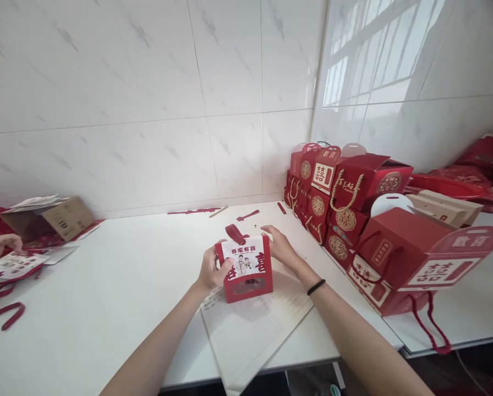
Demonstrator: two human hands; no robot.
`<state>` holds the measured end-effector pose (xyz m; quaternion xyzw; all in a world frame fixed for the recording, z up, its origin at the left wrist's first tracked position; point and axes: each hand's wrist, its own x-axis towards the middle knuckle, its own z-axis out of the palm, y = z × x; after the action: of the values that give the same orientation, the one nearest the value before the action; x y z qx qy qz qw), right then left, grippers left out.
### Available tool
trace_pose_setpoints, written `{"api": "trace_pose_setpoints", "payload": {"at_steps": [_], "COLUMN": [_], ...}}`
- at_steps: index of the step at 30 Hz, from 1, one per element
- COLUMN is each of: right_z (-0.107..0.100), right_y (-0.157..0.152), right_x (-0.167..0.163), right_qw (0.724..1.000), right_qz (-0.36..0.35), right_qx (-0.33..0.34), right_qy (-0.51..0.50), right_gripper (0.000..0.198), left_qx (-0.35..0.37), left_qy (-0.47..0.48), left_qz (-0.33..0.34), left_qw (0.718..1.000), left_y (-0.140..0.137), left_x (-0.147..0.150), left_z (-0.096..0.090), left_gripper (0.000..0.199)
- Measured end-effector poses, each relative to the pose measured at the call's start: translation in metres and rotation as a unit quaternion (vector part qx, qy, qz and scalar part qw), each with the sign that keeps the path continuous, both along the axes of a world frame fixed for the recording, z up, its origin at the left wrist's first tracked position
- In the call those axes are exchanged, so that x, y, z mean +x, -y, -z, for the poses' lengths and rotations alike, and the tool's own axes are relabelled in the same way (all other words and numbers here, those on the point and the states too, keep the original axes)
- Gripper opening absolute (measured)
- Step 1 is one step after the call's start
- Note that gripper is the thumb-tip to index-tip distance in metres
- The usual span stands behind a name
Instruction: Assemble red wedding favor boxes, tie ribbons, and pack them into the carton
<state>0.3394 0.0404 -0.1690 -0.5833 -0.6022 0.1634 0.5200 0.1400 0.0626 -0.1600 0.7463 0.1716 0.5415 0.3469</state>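
A small red gift box stands upright in front of me, with a white printed panel, a clear window low on its front and a red ribbon loop on top. My left hand grips its left side, the thumb pressed on the front panel. On the other side my right hand holds the upper right edge, its fingers reaching toward the back, where the box partly hides them. Under the box lies a sheet of paper that hangs over the table's front edge.
Stacked red gift boxes with rope handles line the right side. At the left are an open cardboard box, printed pieces and a loose red ribbon. Ribbon scraps lie near the tiled wall. Part of another person's hand shows at far right.
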Motion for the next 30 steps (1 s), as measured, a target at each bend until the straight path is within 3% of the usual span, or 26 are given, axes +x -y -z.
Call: {"api": "trace_pose_setpoints", "payload": {"at_steps": [4,7,10,13,17,20,24,30], "right_z": [-0.025,-0.039,-0.042,-0.038,-0.035,-0.034,-0.033,-0.032], "right_y": [0.014,0.034,0.048,0.05,0.047,0.049,0.052,0.056], "right_x": [-0.016,-0.033,-0.045,-0.052,-0.056,-0.059,-0.064,-0.068], "right_qw": [0.985,0.963,0.97,0.969,0.969,0.97,0.971,0.971], "right_qz": [-0.108,-0.163,-0.101,-0.047,-0.021,-0.01,-0.003,-0.015], "right_qx": [0.031,0.136,0.204,0.239,0.243,0.237,0.238,0.235], "right_qy": [-0.131,-0.165,-0.083,-0.05,-0.046,-0.043,-0.034,-0.027], "right_gripper": [0.056,0.046,0.018,0.005,0.003,0.004,0.004,0.004], "left_qx": [-0.006,-0.016,-0.057,-0.071,-0.054,-0.01,0.113,0.199], "left_qy": [-0.002,-0.017,-0.026,-0.027,0.021,0.036,0.039,-0.005], "left_qz": [0.036,0.056,0.084,0.108,0.011,-0.036,-0.078,-0.038], "left_qw": [0.999,0.998,0.995,0.991,0.998,0.999,0.99,0.979], "left_y": [0.002,0.003,0.002,0.004,0.015,0.024,0.024,0.021], "left_x": [-0.005,-0.005,-0.004,-0.003,0.003,0.006,0.002,-0.007], "left_z": [0.001,-0.002,-0.004,-0.014,-0.032,-0.037,-0.035,-0.04], "left_gripper": [0.01,0.009,0.013,0.022,0.021,0.017,0.008,0.022]}}
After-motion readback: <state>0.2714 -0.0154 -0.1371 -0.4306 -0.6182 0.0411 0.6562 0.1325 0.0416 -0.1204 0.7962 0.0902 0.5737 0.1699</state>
